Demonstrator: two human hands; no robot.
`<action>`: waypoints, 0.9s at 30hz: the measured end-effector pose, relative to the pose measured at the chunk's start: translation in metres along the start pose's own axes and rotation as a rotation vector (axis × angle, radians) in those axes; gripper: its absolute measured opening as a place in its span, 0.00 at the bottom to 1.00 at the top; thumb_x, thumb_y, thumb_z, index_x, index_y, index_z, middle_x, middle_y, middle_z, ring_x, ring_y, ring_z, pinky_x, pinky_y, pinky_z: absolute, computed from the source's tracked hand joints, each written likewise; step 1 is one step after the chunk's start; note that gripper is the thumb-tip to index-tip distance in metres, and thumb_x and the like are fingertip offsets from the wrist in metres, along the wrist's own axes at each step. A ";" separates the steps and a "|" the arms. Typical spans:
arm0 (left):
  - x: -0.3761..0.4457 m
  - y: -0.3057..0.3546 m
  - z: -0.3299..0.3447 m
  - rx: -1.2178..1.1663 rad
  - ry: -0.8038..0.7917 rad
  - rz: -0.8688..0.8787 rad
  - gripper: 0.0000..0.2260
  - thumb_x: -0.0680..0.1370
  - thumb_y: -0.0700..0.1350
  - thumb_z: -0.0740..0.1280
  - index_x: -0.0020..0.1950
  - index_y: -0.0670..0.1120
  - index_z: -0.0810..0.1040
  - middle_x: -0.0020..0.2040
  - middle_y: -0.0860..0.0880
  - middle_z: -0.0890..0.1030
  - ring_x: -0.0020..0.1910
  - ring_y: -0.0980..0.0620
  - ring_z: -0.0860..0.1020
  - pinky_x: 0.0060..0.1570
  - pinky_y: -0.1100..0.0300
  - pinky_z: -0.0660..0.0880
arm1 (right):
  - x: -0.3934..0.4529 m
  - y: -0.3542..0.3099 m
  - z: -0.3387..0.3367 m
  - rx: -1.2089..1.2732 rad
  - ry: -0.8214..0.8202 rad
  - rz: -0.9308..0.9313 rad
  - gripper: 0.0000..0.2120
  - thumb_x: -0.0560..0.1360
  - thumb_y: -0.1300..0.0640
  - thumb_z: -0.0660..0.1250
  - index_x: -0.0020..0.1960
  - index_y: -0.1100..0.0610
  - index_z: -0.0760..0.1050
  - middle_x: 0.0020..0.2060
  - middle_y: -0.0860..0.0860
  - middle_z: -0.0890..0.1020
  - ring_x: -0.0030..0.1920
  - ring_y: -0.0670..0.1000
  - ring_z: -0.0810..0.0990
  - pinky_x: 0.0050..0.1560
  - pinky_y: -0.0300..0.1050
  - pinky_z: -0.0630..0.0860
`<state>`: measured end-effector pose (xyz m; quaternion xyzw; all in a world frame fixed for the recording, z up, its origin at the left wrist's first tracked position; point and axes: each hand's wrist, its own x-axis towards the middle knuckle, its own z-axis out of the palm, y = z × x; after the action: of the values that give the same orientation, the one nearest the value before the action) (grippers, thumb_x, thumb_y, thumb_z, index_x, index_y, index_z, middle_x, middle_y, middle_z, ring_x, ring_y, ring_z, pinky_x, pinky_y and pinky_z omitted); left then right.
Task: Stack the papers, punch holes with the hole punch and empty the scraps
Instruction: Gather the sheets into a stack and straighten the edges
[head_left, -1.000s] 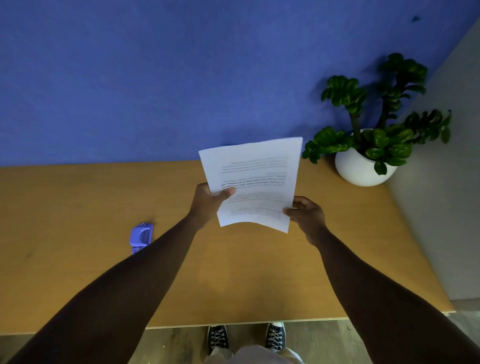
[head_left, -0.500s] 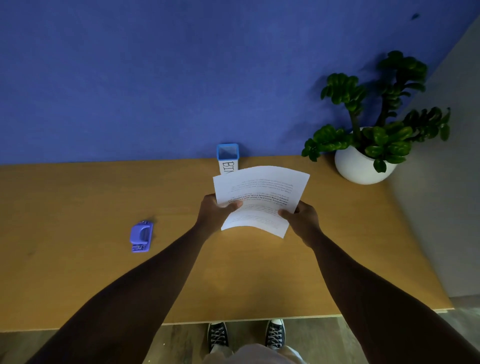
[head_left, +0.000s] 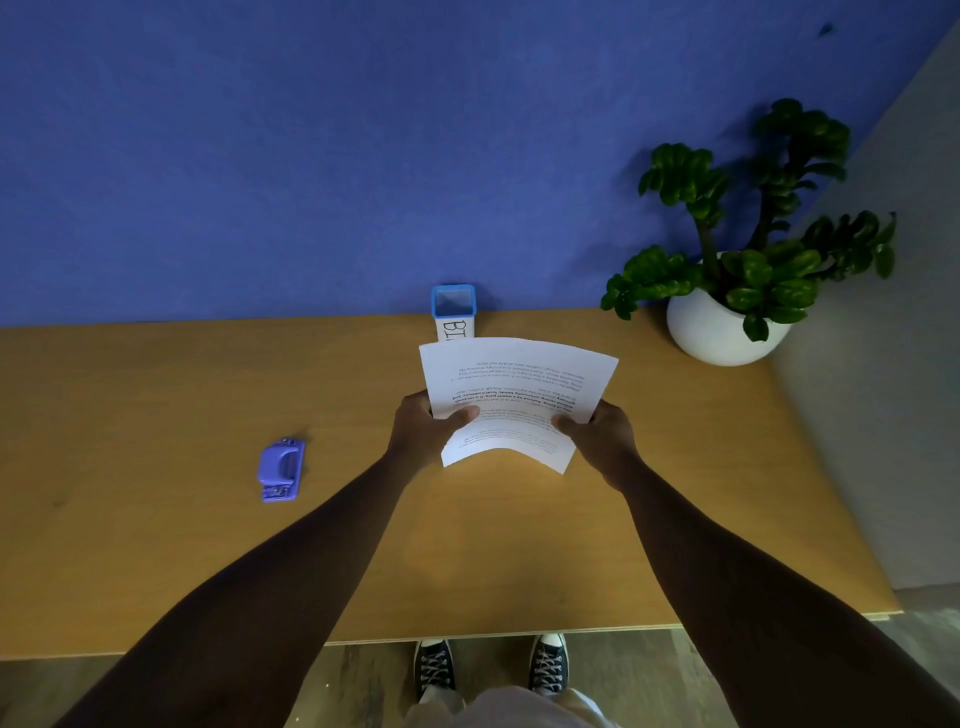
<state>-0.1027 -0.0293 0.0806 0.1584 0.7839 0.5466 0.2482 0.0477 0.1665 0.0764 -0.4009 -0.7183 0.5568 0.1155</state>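
A stack of white printed papers (head_left: 514, 384) is held above the middle of the wooden table (head_left: 156, 545), bowed upward across its width. My left hand (head_left: 423, 434) grips its left edge, thumb on top. My right hand (head_left: 602, 439) grips the right edge the same way. A small purple hole punch (head_left: 280, 470) lies on the table to the left, well apart from both hands. A little blue-rimmed bin (head_left: 453, 309) with a white label stands at the back edge, just behind the papers; the papers hide its base.
A white round pot with a green plant (head_left: 722, 322) stands at the table's back right corner. A blue wall runs behind the table and a grey wall on the right. My shoes show on the floor below the front edge.
Both hands have lowered the papers toward the table and tilted them flatter, which uncovered the blue bin behind. The hole punch has not moved.
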 end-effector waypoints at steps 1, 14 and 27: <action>0.000 -0.003 0.000 0.028 -0.002 -0.019 0.17 0.71 0.46 0.77 0.58 0.44 0.83 0.54 0.48 0.85 0.50 0.49 0.84 0.50 0.54 0.82 | 0.000 0.000 0.001 0.001 0.002 0.005 0.11 0.73 0.59 0.73 0.54 0.54 0.81 0.45 0.45 0.83 0.46 0.49 0.81 0.41 0.39 0.77; 0.007 0.005 -0.008 -0.101 0.049 -0.031 0.11 0.74 0.44 0.75 0.56 0.46 0.84 0.49 0.52 0.87 0.49 0.52 0.85 0.48 0.60 0.80 | 0.001 -0.013 -0.011 0.369 0.067 0.004 0.08 0.74 0.60 0.72 0.52 0.51 0.82 0.48 0.47 0.86 0.50 0.50 0.85 0.47 0.45 0.81; 0.005 0.001 -0.007 -0.346 0.153 -0.111 0.09 0.73 0.44 0.77 0.42 0.45 0.77 0.35 0.53 0.81 0.33 0.56 0.77 0.34 0.64 0.74 | 0.001 -0.030 -0.013 0.824 -0.060 0.078 0.15 0.75 0.65 0.71 0.57 0.51 0.80 0.56 0.53 0.84 0.57 0.54 0.83 0.54 0.52 0.80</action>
<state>-0.1107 -0.0316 0.0823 0.0281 0.7022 0.6692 0.2413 0.0415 0.1746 0.1077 -0.3319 -0.4224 0.8131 0.2242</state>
